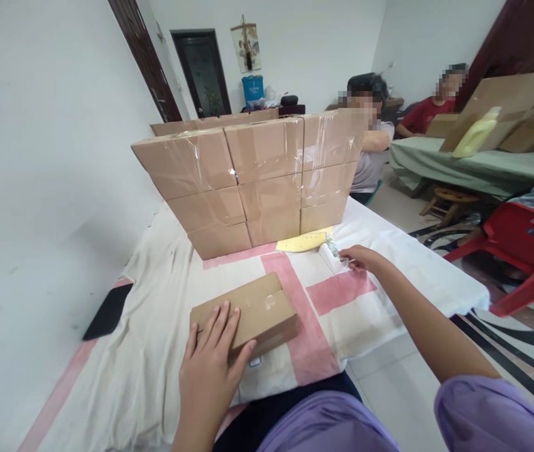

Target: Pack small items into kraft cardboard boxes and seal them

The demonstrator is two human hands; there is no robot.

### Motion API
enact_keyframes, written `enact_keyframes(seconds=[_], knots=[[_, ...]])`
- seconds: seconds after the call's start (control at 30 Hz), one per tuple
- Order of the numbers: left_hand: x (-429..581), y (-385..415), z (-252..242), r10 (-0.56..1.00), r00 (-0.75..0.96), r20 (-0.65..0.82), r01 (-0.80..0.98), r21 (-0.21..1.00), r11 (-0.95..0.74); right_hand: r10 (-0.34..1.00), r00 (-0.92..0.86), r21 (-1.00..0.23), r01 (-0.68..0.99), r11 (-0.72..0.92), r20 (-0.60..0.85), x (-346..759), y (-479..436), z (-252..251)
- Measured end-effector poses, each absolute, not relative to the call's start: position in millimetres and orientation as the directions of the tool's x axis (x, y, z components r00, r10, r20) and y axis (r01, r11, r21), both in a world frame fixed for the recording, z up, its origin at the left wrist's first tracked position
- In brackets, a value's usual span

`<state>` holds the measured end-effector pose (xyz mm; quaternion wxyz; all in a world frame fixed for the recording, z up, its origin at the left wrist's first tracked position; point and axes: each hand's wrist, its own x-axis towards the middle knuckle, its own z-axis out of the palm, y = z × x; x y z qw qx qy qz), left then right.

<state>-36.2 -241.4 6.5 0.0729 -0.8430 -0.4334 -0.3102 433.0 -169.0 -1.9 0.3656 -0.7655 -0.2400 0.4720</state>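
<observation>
Where left hand point(213, 361) rests, cardboard box point(258, 304), right hand point(359, 257) beyond.

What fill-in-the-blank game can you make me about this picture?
1. The left hand lies on ____ of the small box.
2. The flat strip near the right hand is coloured ____.
3. The nearer big stack shows ____ rows of boxes.
4. The plastic chair is coloured ____.

Missing words: top; yellow; three; red.
</observation>
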Motion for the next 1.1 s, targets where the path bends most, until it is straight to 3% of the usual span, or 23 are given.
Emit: enact_keyframes(seconds=[0.17,0.53,1.1], knots=[[-36.9,-241.0,4.5,0.675,0.43,0.599,0.766,0.154,-0.625,0.665,0.498,-0.767,0.0,-0.642,-0.557,424.8,-167.9,-0.7],[-37.9,-242.3,2.3,0.699,0.409,0.586,0.755,0.214,-0.62,0.692,0.539,-0.851,-0.097,-0.516,-0.481,408.8,-182.4,-0.5],[-36.7,-244.7,8.7,0.675,0.457,0.579,0.803,0.058,-0.593,0.757,0.547,-0.934,-0.23,-0.275,-0.357,403.0,-202.1,-29.3]])
